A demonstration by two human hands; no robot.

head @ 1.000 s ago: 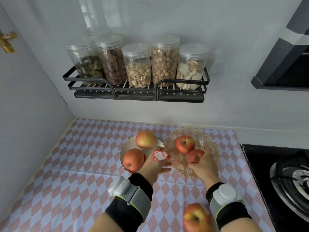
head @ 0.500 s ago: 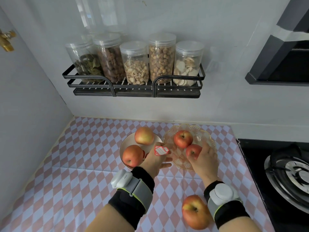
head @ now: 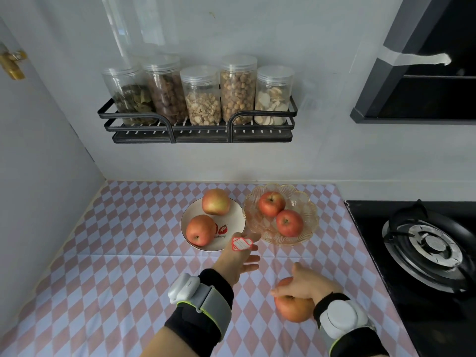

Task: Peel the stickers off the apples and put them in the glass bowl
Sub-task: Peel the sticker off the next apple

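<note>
The glass bowl [head: 313, 211] stands at the back of the checked counter and holds two red apples [head: 271, 203] [head: 289, 222]. Left of it, a white plate [head: 238, 220] carries two more apples [head: 215, 202] [head: 201, 230]. My left hand [head: 243, 258] hovers in front of the plate with its fingers spread; red-and-white stickers [head: 240, 244] cling to its thumb side. My right hand [head: 302, 284] lies over the top of a fifth apple [head: 293, 309] on the counter near me, fingers curled around it.
A black gas stove [head: 425, 243] fills the counter's right side. Above the counter, a black wall shelf [head: 201, 134] holds several clear jars. A dark range hood [head: 425, 73] hangs at the upper right, and a wall closes the left side.
My right hand let go of the second apple in the glass bowl and drew back onto the apple lying near me. My left hand pulled back a little from the plate.
</note>
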